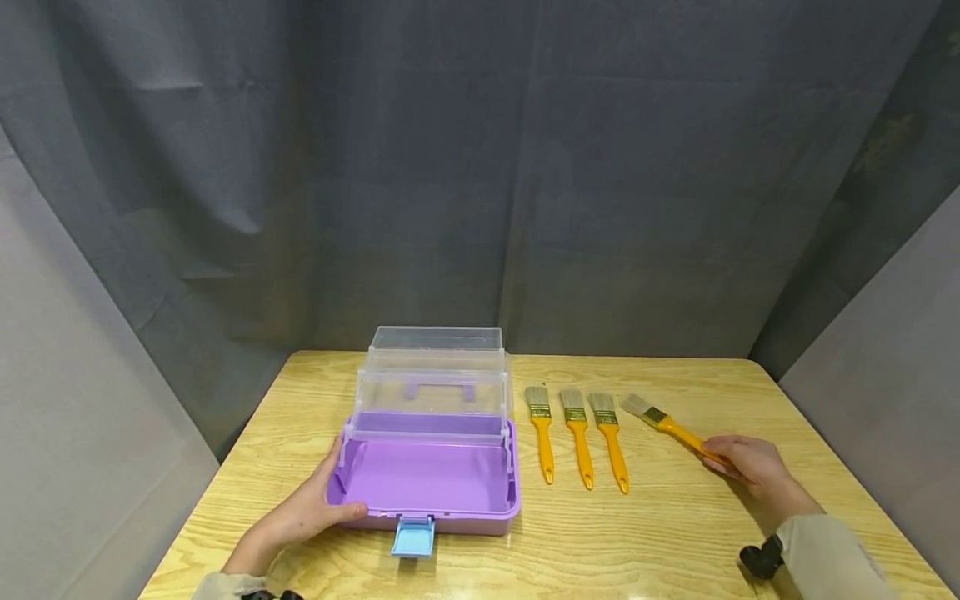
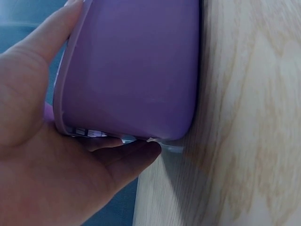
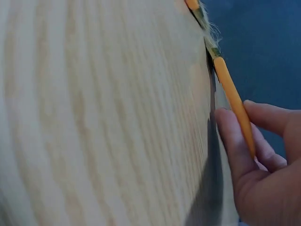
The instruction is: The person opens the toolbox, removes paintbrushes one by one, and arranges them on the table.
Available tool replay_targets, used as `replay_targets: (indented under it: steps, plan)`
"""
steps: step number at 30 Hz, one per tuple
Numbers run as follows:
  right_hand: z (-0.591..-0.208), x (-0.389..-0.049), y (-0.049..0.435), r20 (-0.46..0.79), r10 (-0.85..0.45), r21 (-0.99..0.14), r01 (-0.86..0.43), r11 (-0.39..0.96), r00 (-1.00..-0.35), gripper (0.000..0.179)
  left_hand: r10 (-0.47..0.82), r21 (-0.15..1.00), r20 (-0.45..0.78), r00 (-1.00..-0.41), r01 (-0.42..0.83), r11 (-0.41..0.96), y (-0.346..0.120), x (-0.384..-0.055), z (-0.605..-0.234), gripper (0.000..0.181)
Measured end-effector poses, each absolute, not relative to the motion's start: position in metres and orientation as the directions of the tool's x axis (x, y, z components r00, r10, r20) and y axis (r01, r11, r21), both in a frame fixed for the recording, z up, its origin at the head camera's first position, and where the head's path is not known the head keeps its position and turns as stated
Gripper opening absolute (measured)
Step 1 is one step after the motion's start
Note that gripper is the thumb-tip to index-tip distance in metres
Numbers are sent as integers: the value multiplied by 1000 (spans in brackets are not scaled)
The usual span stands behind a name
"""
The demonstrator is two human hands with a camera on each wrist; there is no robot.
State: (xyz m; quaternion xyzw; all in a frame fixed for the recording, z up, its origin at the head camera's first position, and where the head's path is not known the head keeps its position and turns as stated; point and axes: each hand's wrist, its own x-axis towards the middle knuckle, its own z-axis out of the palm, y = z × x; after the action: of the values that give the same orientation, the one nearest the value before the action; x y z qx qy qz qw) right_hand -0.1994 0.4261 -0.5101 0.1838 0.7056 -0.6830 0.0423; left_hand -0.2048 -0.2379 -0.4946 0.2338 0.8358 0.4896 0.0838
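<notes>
My left hand (image 1: 306,506) grips the left side of a purple toolbox (image 1: 427,479), the thumb along its front rim and the fingers round its left end. The box stands on the table with its clear tiered trays (image 1: 431,379) folded back and its light blue latch (image 1: 413,537) hanging down in front. At the right, my right hand (image 1: 756,471) pinches the end of a paintbrush's yellow handle (image 3: 230,89) between thumb and fingers. This paintbrush (image 1: 678,431) slants, its bristles pointing to the back left. In the left wrist view, the toolbox's wall (image 2: 131,70) fills the middle.
Three more paintbrushes, left (image 1: 544,437), middle (image 1: 579,442) and right (image 1: 611,446), lie side by side between the toolbox and my right hand, bristles away from me. A dark grey curtain (image 1: 600,208) hangs behind the wooden table (image 1: 637,542). Pale panels stand at both sides.
</notes>
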Motion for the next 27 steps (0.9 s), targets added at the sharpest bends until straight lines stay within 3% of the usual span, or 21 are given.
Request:
replay_targets:
  steps: [2,5,16,27]
  plan:
    - [-508,-198,420,-322,191,-933,345,100,-927,37,473,856,90,-877,311,414,-238,-205,-494,117]
    - [-505,-197,411,-348,132,-910,368,190,-928,40,479,865,103,-872,316,390,-238,-205,-494,117]
    - [-505,-200,393,-522,-125,-853,514,90,-844,33,488,875,114,-865,320,362,-238,-205,-496,117]
    - [-508,-202,384,-526,-178,-849,526,50,-832,31,462,862,58,-885,278,424,-238,-207,-496,117]
